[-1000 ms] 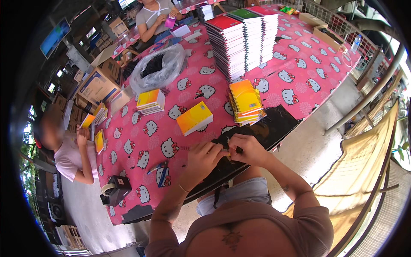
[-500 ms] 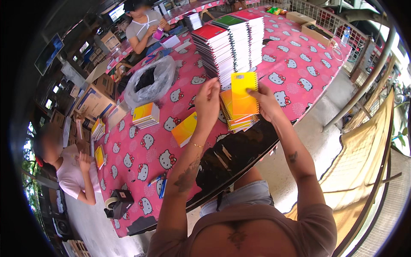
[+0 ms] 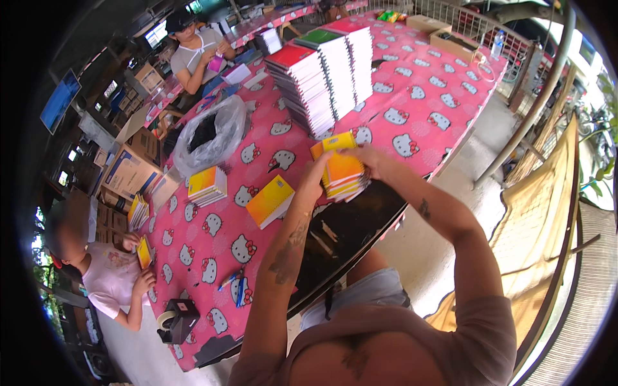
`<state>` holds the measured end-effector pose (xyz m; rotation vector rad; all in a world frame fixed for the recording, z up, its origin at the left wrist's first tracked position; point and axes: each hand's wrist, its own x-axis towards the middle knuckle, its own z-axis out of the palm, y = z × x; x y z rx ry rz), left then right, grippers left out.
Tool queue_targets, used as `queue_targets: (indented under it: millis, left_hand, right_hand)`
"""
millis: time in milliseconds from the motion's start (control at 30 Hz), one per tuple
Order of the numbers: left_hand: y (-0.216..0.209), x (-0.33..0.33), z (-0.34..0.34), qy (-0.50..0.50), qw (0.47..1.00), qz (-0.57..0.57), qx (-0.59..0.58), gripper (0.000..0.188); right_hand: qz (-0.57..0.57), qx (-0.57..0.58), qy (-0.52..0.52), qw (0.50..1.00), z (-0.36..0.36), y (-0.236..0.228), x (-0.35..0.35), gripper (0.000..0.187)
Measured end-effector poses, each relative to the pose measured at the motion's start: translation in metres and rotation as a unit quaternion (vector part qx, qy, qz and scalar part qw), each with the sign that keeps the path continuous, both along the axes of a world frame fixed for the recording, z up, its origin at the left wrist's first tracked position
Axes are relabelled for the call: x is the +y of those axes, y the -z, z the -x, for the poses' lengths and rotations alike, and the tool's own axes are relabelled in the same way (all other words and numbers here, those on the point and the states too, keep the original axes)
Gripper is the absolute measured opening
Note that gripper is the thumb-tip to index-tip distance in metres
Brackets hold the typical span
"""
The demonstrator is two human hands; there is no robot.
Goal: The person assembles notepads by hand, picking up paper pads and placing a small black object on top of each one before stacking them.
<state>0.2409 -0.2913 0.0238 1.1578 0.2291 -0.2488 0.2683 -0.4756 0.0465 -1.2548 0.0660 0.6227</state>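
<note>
Both my hands meet over a stack of small yellow-orange spiral notebooks [image 3: 347, 181] at the table's near edge. A yellow notebook [image 3: 339, 140] tilts away just beyond my fingertips. My right hand [image 3: 372, 161] is closed on its near end from the right. From the left, my left hand [image 3: 315, 176] has its fingertips on the same end, partly blurred. Left of my left wrist, a single yellow notebook [image 3: 270, 201] lies flat on the pink table. Farther left stands another pile of yellow notebooks [image 3: 208, 186].
Tall stacks of red and green spiral notebooks [image 3: 322, 77] rise beyond my hands. A clear plastic bag [image 3: 212, 138], pens [image 3: 239, 289] and a tape dispenser [image 3: 178, 320] are on the pink patterned table [image 3: 193, 225]. One person [image 3: 116, 276] handles a yellow notebook at left; another [image 3: 196, 58] sits at the far side.
The yellow notebook, upright in my right hand before, has tipped away and lowered over the stack. My left hand has come in to it. The person at left now holds a notebook with both hands.
</note>
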Motion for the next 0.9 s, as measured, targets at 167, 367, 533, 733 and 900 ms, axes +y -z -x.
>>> queue_targets:
  millis: [167,367,533,733,900]
  left_hand:
    - [-0.008,-0.006,0.045,0.070,0.991,0.101,-0.044,0.043]
    - [-0.010,-0.008,0.088,0.256,0.946,0.016,-0.198,0.076]
    - [-0.006,-0.030,0.104,0.316,0.925,-0.066,-0.202,0.109]
    - [-0.016,-0.026,0.104,0.358,0.904,-0.049,-0.230,0.113]
    - [0.001,-0.037,0.101,0.359,0.890,-0.093,-0.265,0.113]
  right_hand:
    - [-0.054,-0.116,0.119,0.985,0.071,0.001,-0.005,0.089]
    - [-0.062,-0.359,0.216,0.906,0.190,-0.001,-0.021,0.114]
    - [0.007,-0.392,0.314,0.865,0.209,0.031,-0.014,0.130]
    - [0.041,-0.462,0.308,0.831,0.204,0.043,-0.025,0.136]
    - [0.131,-0.418,0.324,0.839,0.206,0.043,-0.029,0.130]
